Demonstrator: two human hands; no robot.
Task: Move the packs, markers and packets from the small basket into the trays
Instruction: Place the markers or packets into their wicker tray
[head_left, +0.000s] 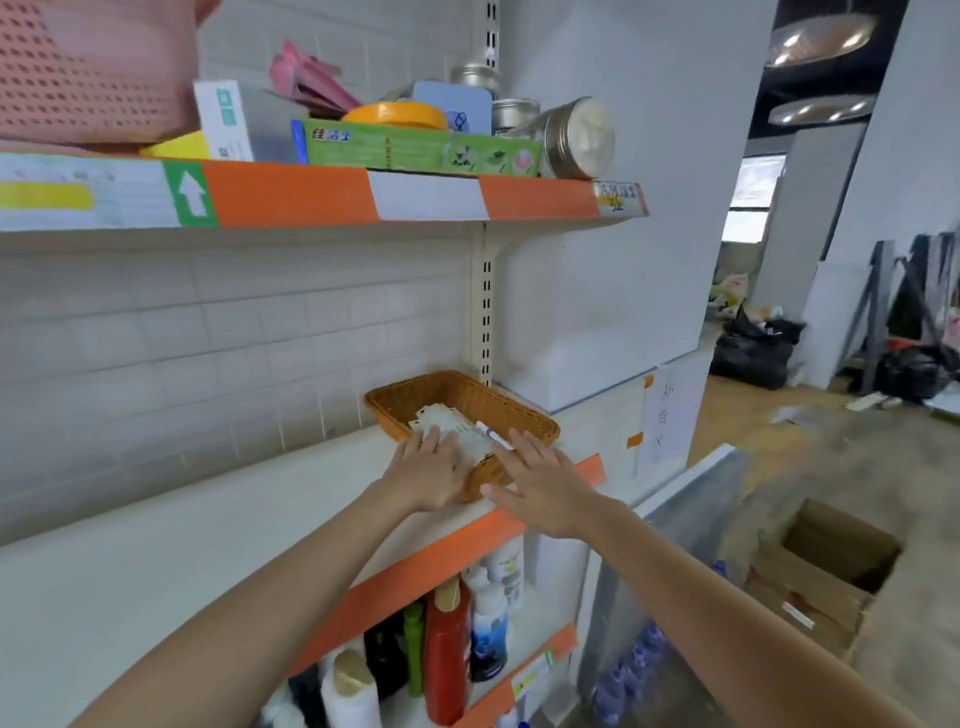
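**Both hands at the wicker basket on the middle shelf**

Nearest the camera, two bare forearms reach up and forward from the bottom of the view. Below them, on the lower shelf, stands a row of bottles (447, 660), among them a red one, a green one and a white one with a blue label. To the right on the floor sits an open cardboard box (831, 561).

The right hand (545, 488) is spread flat, fingers straight and apart, palm down over the near right corner of the basket (519, 410); it has hold of nothing. The left hand (431, 467) lies with straight fingers on the pale packets (452, 423) at the near edge of the basket, pressing or touching them rather than gripping; whether the thumb is tucked under anything cannot be told.

The basket is a shallow brown wicker tray that rests on the white middle shelf (208, 519), close to its orange front strip and beside the upright rail. Inside lie the packets and a white marker (493, 435) with a dark cap, just beside the right hand's fingertips.

Farther up, the top shelf carries a green box (415, 148), a round metal tin (576, 137), an orange lid, a white carton and a pink crate (88, 73).
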